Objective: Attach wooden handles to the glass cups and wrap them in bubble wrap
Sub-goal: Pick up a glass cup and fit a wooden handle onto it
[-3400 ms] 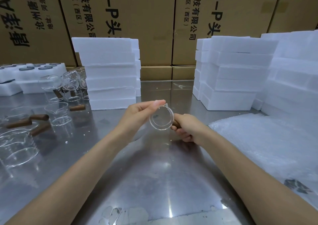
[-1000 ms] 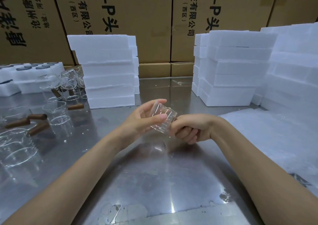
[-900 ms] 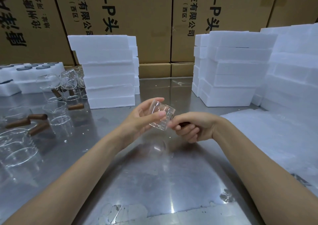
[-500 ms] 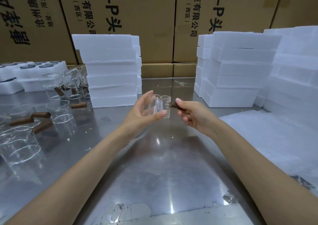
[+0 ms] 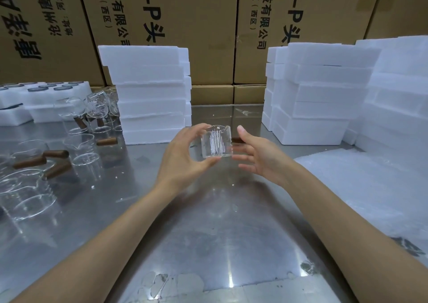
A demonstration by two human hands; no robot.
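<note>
Above the middle of the steel table (image 5: 220,233) I hold a clear ribbed glass cup (image 5: 216,144) upright. My left hand (image 5: 183,156) grips it, fingers over the rim and thumb under the base. A short brown wooden handle (image 5: 236,139) sticks out of the cup's right side. My right hand (image 5: 259,156) is just right of the cup with its fingers spread and straight, next to the handle but not gripping it. A sheet of bubble wrap (image 5: 370,187) lies flat on the table to the right.
Several more glass cups (image 5: 81,145) and loose wooden handles (image 5: 55,153) lie on the left of the table. White foam blocks are stacked at the back left (image 5: 148,94) and back right (image 5: 319,89). Cardboard boxes (image 5: 185,24) form a wall behind.
The cup was turned from rim-on to upright and lifted a little. My right hand gripped the handle earlier and has now let go and spread its fingers.
</note>
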